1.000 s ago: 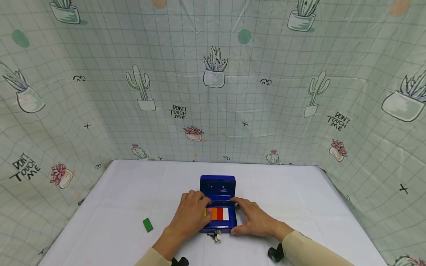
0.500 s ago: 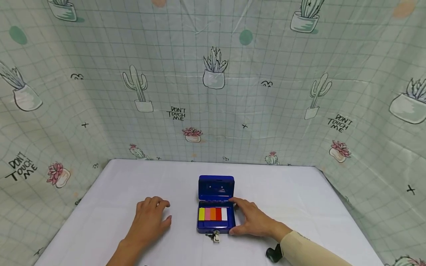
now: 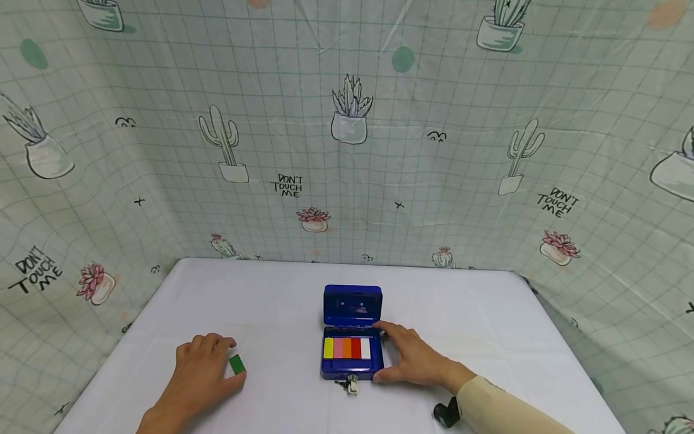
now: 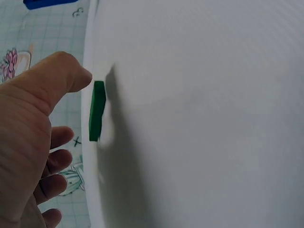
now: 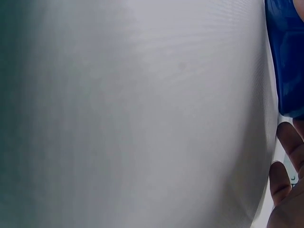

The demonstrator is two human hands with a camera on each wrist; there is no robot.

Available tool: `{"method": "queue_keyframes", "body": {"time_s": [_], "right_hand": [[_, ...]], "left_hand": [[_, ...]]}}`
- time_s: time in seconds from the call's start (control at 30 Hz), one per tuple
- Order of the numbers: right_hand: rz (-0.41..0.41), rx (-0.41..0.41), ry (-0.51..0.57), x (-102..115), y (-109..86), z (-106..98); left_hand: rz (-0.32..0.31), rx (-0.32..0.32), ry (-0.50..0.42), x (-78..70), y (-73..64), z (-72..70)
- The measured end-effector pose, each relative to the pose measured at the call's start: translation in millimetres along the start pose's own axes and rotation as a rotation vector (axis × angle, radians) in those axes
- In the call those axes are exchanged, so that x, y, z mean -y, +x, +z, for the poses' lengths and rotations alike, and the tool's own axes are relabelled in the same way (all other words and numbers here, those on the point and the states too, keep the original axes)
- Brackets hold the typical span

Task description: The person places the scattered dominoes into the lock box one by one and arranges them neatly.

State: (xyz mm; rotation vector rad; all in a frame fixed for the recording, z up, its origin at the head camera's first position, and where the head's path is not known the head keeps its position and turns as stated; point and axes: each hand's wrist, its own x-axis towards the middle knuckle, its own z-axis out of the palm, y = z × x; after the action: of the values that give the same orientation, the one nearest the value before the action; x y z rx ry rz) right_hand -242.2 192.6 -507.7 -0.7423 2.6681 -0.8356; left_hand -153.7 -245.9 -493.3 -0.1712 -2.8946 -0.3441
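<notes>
My left hand [image 3: 195, 374] is spread around a green block [image 3: 237, 364] lying on the table, with the thumb in front of it and the fingers behind. In the left wrist view a gap shows between fingers and thumb, and the green block [image 4: 97, 111] is by the thumb. My right hand [image 3: 414, 358] grips the right side of a small blue cash box [image 3: 353, 369], thumb at its front corner and forefinger near the hinge. The lid [image 3: 352, 305] stands raised. Inside lies a row of blocks: yellow [image 3: 328, 348], pink, orange, red and white [image 3: 365, 348].
Keys [image 3: 351, 385] hang at the front of the box. A black rounded object [image 3: 447, 413] sits at my right sleeve. White cloth [image 3: 271, 301] covers the table, and a cactus-print curtain [image 3: 282, 132] rises behind and at both sides.
My left hand has left the box and moved left to the green block, uncovering the yellow and pink blocks. My right hand stays on the box.
</notes>
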Motion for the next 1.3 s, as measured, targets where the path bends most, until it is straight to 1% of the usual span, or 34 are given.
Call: {"method": "queue_keyframes", "body": {"time_s": [0.17,0.3,0.53,0.63,0.7,0.77,0.97,1.07,1.2,1.3], "right_hand": [[-0.005,-0.004,-0.011,-2,-1.3,2],[-0.013,-0.008,-0.013,-4,-2.8,3],[-0.019,-0.011,-0.009,-4,-3.3,3],[-0.016,-0.012,-0.01,-4,-3.2,3],[-0.016,-0.012,-0.011,-3,-3.1,3],[-0.013,-0.01,-0.01,-3,-3.2,3],[-0.006,-0.002,0.001,-1,-3.4,2],[0.0,0.0,0.0,1,-3.0,2],[0.005,-0.001,0.003,2,-2.0,1],[0.004,-0.004,0.004,3,-1.2,1]], "left_hand": [[-0.021,0.015,0.018,3.6,-9.1,4.1],[-0.024,0.024,0.031,4.4,-13.3,7.1],[-0.023,0.061,0.029,5.1,-11.8,5.9],[-0.01,0.058,0.024,4.9,-11.2,5.8],[0.011,0.032,0.022,5.1,-10.9,6.2],[0.039,-0.01,0.019,5.1,-10.4,6.9],[0.175,-0.195,0.026,6.1,-2.4,11.9],[0.225,-0.254,0.029,2.9,4.4,13.4],[0.255,-0.271,0.022,-6.4,15.2,11.7],[0.272,-0.257,0.01,-15.4,24.1,10.9]]}}
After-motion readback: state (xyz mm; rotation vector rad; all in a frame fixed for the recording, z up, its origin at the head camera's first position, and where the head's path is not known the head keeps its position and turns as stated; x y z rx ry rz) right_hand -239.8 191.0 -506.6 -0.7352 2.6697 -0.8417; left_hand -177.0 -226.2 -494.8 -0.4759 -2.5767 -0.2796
